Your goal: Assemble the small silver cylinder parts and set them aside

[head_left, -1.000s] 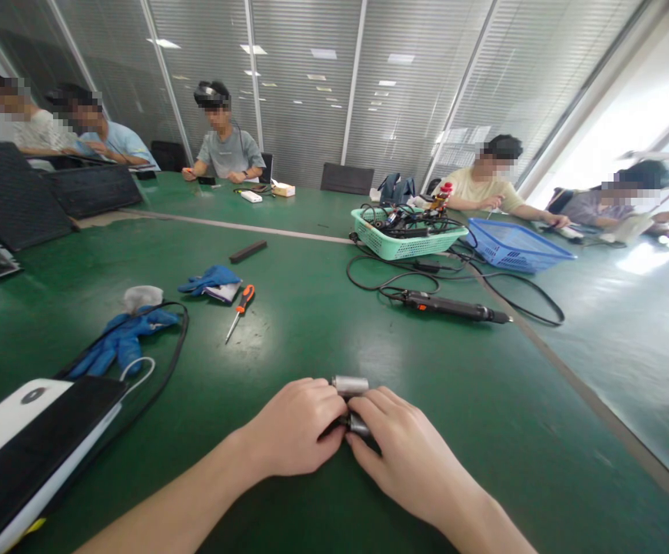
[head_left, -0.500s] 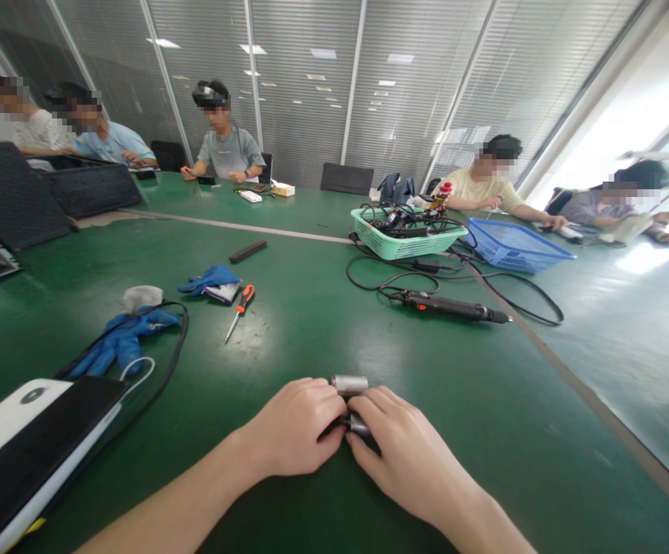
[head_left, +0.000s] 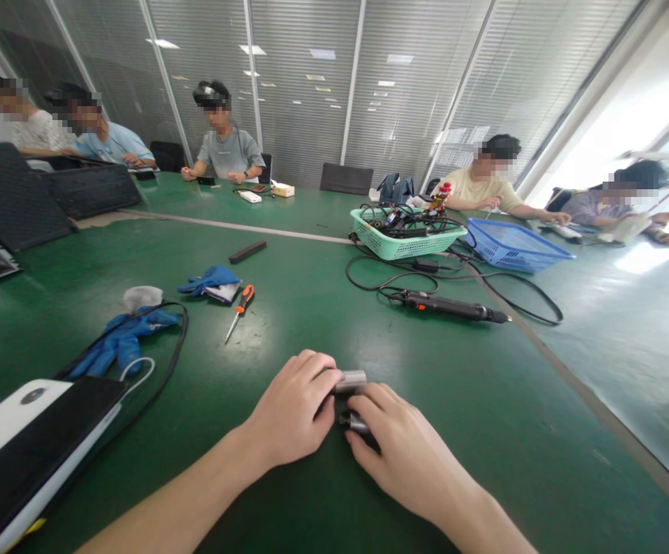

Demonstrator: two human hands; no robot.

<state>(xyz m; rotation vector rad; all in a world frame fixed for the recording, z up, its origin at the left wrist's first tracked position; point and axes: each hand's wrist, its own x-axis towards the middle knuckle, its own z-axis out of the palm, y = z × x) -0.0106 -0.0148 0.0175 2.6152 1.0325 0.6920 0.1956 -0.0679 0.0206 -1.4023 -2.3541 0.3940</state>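
Observation:
Both my hands rest on the green table [head_left: 288, 323] near its front edge. My left hand [head_left: 294, 415] has its fingers curled, the fingertips touching a small silver metal cylinder [head_left: 351, 380] that lies on the table. My right hand [head_left: 404, 454] is closed around a second small metal part [head_left: 355, 422], dark and silver, which shows between the two hands just below the cylinder. Most of that part is hidden by my fingers.
An orange-handled screwdriver [head_left: 240, 309] and blue gloves [head_left: 124, 338] lie to the left, with a black and white device [head_left: 28, 438] at the near left. An electric screwdriver [head_left: 453, 308] with cable, a green basket [head_left: 404, 235] and a blue basket [head_left: 516, 245] stand further back. Several people sit around the table.
My left hand has lifted its fingers forward onto the silver cylinder, which has shifted slightly. My right hand has stayed on the small part.

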